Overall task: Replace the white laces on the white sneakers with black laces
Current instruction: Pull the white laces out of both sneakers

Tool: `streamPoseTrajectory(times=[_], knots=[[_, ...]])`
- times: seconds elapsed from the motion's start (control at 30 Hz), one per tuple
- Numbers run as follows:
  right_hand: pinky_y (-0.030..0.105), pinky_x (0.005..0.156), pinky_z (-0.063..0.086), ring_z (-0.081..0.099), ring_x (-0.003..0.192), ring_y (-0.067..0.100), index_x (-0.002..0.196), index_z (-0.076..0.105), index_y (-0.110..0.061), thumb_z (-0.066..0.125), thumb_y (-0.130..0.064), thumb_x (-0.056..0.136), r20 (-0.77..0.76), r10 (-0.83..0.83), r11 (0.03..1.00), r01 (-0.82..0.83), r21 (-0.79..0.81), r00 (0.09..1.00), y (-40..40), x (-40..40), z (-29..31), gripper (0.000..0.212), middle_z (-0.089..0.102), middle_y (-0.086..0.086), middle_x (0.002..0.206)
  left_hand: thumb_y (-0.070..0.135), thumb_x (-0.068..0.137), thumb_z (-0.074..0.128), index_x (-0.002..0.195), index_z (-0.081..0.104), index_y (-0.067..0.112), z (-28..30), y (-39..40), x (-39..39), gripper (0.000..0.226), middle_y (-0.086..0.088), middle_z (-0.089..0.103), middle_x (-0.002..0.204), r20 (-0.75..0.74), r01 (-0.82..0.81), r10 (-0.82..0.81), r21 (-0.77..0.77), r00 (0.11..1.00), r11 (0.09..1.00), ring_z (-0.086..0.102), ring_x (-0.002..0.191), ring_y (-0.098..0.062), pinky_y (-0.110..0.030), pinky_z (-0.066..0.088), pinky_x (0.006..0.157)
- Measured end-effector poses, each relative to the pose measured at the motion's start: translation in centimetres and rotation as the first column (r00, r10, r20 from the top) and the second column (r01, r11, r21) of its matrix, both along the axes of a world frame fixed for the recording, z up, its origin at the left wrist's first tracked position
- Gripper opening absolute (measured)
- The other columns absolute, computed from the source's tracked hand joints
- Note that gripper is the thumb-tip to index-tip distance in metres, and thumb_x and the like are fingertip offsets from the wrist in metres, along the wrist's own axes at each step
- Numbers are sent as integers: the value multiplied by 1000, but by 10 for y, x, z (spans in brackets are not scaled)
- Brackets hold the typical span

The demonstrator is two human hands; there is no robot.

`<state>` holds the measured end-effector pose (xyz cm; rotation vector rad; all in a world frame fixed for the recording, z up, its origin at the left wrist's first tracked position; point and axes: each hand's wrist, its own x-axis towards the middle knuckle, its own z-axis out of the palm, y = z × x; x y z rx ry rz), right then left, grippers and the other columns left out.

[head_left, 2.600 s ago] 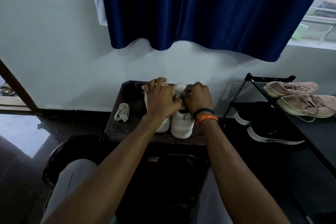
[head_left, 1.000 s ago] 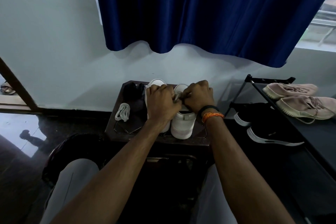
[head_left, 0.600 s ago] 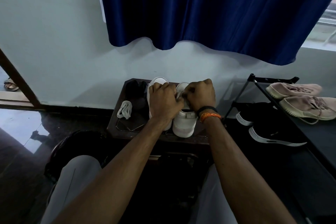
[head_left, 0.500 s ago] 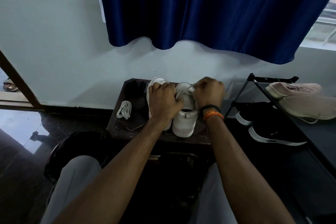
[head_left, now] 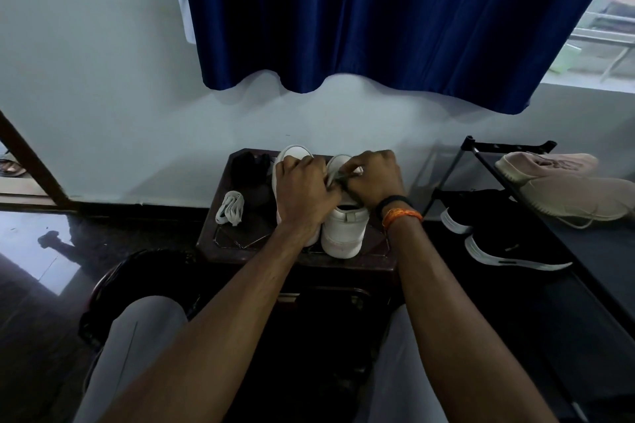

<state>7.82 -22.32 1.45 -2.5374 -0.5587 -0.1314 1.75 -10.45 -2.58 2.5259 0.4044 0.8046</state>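
Two white sneakers stand side by side, heels toward me, on a small dark table [head_left: 240, 247]. The right sneaker [head_left: 344, 230] shows its heel; the left sneaker [head_left: 292, 152] is mostly hidden under my left hand [head_left: 302, 191]. My left hand grips the lacing area between the shoes. My right hand [head_left: 372, 177] pinches a white lace [head_left: 338, 175] drawn across the right sneaker's top. A bundled white lace [head_left: 229, 208] lies on the table's left part. A dark bundle, probably the black laces [head_left: 251, 165], sits at the table's far left corner.
A black shoe rack [head_left: 481, 154] stands to the right, with a beige pair [head_left: 563, 189] on top and black sneakers [head_left: 498, 237] below. A blue curtain [head_left: 378, 10] hangs over the white wall behind. My knees flank the table; the floor is dark and glossy.
My right hand pulled out to the right with the lace half a second ago and is now back close to my left hand over the right sneaker. The sneakers stay in place.
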Motion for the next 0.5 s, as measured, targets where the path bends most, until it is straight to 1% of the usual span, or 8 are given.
streamPoseTrajectory(times=[0.07, 0.17, 0.23, 0.27, 0.33, 0.37, 0.43, 0.5], knots=[[44, 90, 54, 59, 108, 32, 95, 81, -26, 73, -29, 78, 28, -2, 999, 3, -37, 1000, 1, -1, -2, 18, 74, 4, 98, 36, 71, 58, 74, 55, 18, 1, 0, 0, 19, 3, 62, 76, -7, 0, 0, 2, 1000, 1000, 51, 90, -26, -43, 40, 88], [45, 93, 51, 53, 113, 34, 99, 80, -20, 71, -23, 86, 79, -23, 997, 29, -70, 997, 3, 0, -3, 16, 69, 11, 106, 34, 73, 62, 74, 53, 18, 1, 0, -1, 18, 3, 62, 76, -7, -1, 1, 1, 1000, 1000, 50, 91, -26, -42, 40, 88], [44, 92, 51, 54, 112, 34, 96, 79, -17, 70, -19, 87, 78, -32, 996, 38, -77, 996, 5, 1, -4, 14, 67, 13, 108, 33, 72, 62, 73, 52, 19, 1, -1, -1, 18, 3, 61, 75, -9, -4, 4, 3, 1000, 1000, 51, 90, -26, -41, 39, 88], [42, 89, 52, 57, 108, 33, 93, 80, -16, 70, -18, 85, 73, -35, 998, 39, -56, 997, 6, 1, -5, 12, 68, 11, 106, 33, 72, 63, 72, 51, 19, 1, -1, -1, 18, 2, 62, 75, -7, -9, 9, 3, 1000, 1000, 51, 90, -26, -41, 39, 87], [33, 76, 53, 63, 94, 29, 84, 79, -15, 68, -17, 81, 52, -107, 993, 103, 60, 993, 6, 3, -11, 11, 71, 8, 99, 33, 72, 63, 72, 51, 19, 1, -2, -1, 19, 2, 62, 75, -6, -22, 22, 4, 1000, 1000, 51, 90, -27, -40, 39, 88], [31, 72, 51, 65, 89, 28, 81, 78, -13, 68, -17, 80, 28, -179, 974, 173, 145, 984, 6, 3, -13, 11, 71, 8, 95, 34, 72, 63, 72, 52, 19, 1, -2, 0, 19, 1, 63, 76, -10, -28, 28, 8, 1000, 1000, 51, 90, -28, -40, 39, 88], [29, 69, 48, 65, 85, 30, 81, 76, -9, 66, -17, 79, -32, -320, 907, 316, 279, 947, 4, 4, -17, 13, 71, 11, 93, 36, 73, 65, 74, 55, 18, 1, -2, 1, 20, 1, 64, 77, -19, -34, 34, 14, 999, 999, 51, 92, -28, -39, 38, 89], [28, 69, 45, 65, 85, 31, 82, 75, -6, 61, -14, 78, -96, -424, 826, 428, 367, 901, 5, 3, -17, 16, 71, 12, 94, 35, 74, 66, 75, 55, 18, 0, -3, 1, 20, 2, 64, 78, -14, -38, 38, 8, 999, 999, 51, 92, -28, -39, 36, 88]])
